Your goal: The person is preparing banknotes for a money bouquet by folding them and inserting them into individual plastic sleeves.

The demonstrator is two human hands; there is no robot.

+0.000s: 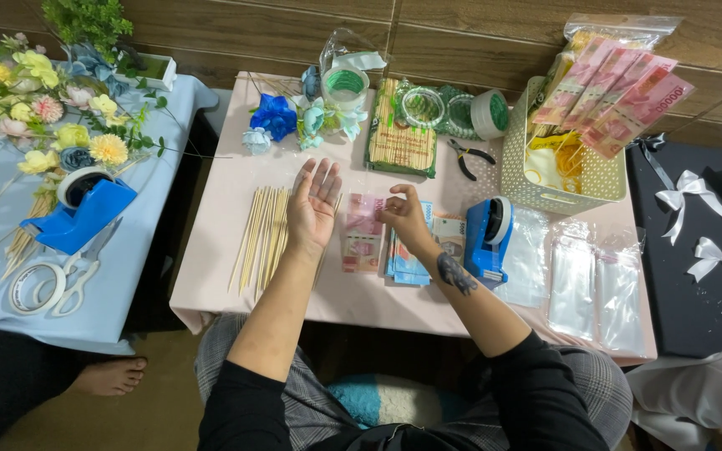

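Paper money is being sorted on the pink tabletop [227, 225]. A pink note [367, 209] is being pinched at its top edge by the right hand [404, 219]. The left hand [312, 205] is being held flat and open, holding nothing, just beside the wooden sticks [262, 238]. A careful lift is probably needed next.

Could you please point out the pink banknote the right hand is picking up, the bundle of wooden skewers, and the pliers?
pink banknote [364, 235]: head view, middle of the note.
wooden skewers [262, 242]: head view, middle of the bundle.
pliers [467, 157]: head view, near the pivot.
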